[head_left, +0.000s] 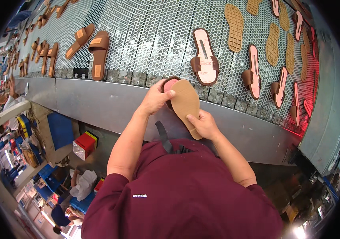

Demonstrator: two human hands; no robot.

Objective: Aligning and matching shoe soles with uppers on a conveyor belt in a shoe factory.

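Note:
My left hand [156,97] grips the toe end of a sandal [170,85] with a pink insole and dark brown edge, pressing a tan outsole [186,104] against it. Around the heel end of that outsole my right hand [204,124] is closed. Both hands hold the pair just above the near metal rim of a perforated conveyor belt [146,36]. On the belt right behind my hands lies a brown-strapped sandal with a pink insole [204,57].
More brown sandals [98,53] lie on the belt's left, and tan outsoles [234,27] and pink-insole sandals [253,73] on its right. A grey metal side panel [98,103] runs below the belt. A red box [84,145] and blue crates [60,129] sit lower left.

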